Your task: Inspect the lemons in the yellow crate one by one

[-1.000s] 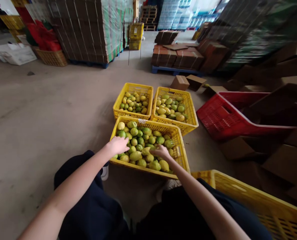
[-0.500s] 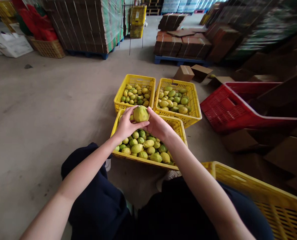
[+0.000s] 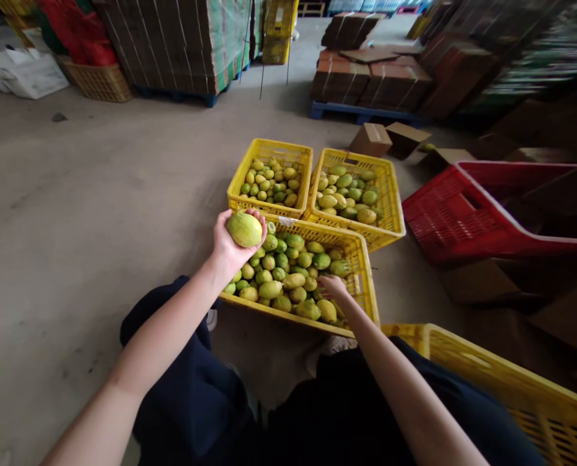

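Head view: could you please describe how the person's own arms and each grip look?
The left arm and right arm are bare as far as they show, with no sleeves in view. The left grip and right grip are ungloved human hands. No watch or bracelet shows.

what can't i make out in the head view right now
All in the head view:
- Right hand fingertips: hidden by the hand itself, so whether they grip a fruit is unclear.
- Underside of the held fruit: hidden by the left hand.
- Lower layers in the near yellow crate: covered by the top fruit.
- White label on its rim: too small to read.
- Red crate: cut off by the right edge.
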Available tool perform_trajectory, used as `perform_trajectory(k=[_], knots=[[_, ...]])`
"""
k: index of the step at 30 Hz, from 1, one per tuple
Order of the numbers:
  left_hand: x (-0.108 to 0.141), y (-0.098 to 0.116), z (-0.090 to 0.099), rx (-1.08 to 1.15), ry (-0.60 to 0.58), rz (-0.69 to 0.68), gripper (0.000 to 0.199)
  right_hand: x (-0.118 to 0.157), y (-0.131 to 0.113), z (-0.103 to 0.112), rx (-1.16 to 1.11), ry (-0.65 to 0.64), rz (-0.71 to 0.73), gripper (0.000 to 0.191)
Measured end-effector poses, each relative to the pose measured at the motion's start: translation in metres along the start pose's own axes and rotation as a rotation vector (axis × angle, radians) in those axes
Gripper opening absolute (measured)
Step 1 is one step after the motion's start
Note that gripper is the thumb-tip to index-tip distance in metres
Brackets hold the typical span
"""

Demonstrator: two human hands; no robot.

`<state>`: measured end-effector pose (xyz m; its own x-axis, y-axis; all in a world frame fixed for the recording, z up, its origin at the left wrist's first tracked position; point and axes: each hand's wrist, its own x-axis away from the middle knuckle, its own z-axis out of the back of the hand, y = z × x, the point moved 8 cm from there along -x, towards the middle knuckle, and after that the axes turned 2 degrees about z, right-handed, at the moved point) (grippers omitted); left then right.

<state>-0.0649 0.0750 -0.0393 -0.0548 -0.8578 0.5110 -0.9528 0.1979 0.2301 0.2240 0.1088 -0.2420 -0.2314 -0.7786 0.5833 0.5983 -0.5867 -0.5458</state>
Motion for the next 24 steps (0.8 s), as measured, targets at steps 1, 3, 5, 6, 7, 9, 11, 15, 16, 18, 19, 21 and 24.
perform_trajectory(k=[1, 3, 5, 6, 7, 9, 11, 15, 16, 18, 19, 21, 24], knots=[[0.0, -0.003, 0.002, 0.009, 0.031, 0.015, 0.019, -0.004, 0.009, -0.003, 0.064, 0.014, -0.005, 0.012], [0.0, -0.005, 0.003, -0.013, 0.061, 0.02, 0.016, -0.011, 0.02, -0.009, 0.18, 0.033, 0.011, 0.015], [0.001, -0.003, 0.001, -0.071, 0.056, -0.005, 0.016, -0.015, 0.024, -0.016, 0.279, 0.038, 0.044, 0.019], [0.001, -0.002, -0.001, -0.107, 0.046, -0.02, 0.016, -0.016, 0.024, -0.02, 0.323, 0.036, 0.061, 0.02], [0.001, -0.001, -0.003, -0.147, 0.035, -0.032, 0.016, -0.017, 0.023, -0.023, 0.364, 0.032, 0.075, 0.021], [0.0, 0.0, -0.005, -0.227, 0.018, -0.034, 0.017, -0.018, 0.021, -0.029, 0.436, 0.02, 0.092, 0.023], [-0.003, -0.004, -0.004, -0.286, 0.018, -0.007, 0.017, -0.019, 0.019, -0.034, 0.492, 0.011, 0.095, 0.025], [-0.01, -0.013, 0.008, -0.314, 0.103, 0.039, 0.016, -0.02, 0.017, -0.035, 0.551, 0.031, 0.077, 0.032], [-0.011, -0.014, 0.012, -0.316, 0.128, 0.042, 0.016, -0.02, 0.017, -0.033, 0.557, 0.045, 0.07, 0.035], [-0.013, -0.015, 0.017, -0.323, 0.161, 0.041, 0.017, -0.021, 0.017, -0.03, 0.563, 0.072, 0.056, 0.042], [-0.014, -0.015, 0.018, -0.325, 0.169, 0.039, 0.018, -0.022, 0.017, -0.03, 0.566, 0.08, 0.051, 0.045], [-0.015, -0.013, 0.019, -0.314, 0.178, 0.03, 0.018, -0.022, 0.017, -0.03, 0.578, 0.08, 0.055, 0.048], [-0.015, -0.009, 0.02, -0.279, 0.197, 0.022, 0.018, -0.023, 0.015, -0.036, 0.609, 0.059, 0.097, 0.047]])
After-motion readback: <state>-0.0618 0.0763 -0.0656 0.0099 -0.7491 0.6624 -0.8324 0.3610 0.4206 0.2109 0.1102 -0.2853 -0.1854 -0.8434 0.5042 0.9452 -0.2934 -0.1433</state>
